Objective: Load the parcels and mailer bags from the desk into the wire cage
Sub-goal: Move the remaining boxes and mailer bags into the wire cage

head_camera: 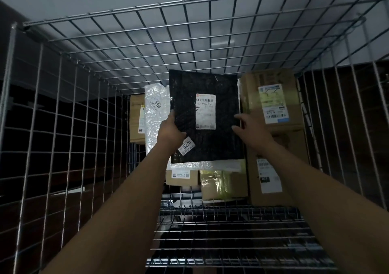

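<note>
The black mailer bag (205, 116) lies atop the load inside the wire cage (63, 126). The left hand (170, 130) pinches its left edge, and the right hand (250, 130) has its fingers loosely spread against its right edge. Cardboard parcels (271, 99) and a white mailer bag (153, 116) flank it, so several are already loaded. The worktop is out of view.

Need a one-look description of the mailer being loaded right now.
Look down into the wire cage. In the middle, gripped at its left edge by the left hand, is the black mailer bag. It is the only black item, tagged 5270, between a white bag and brown boxes.
</note>
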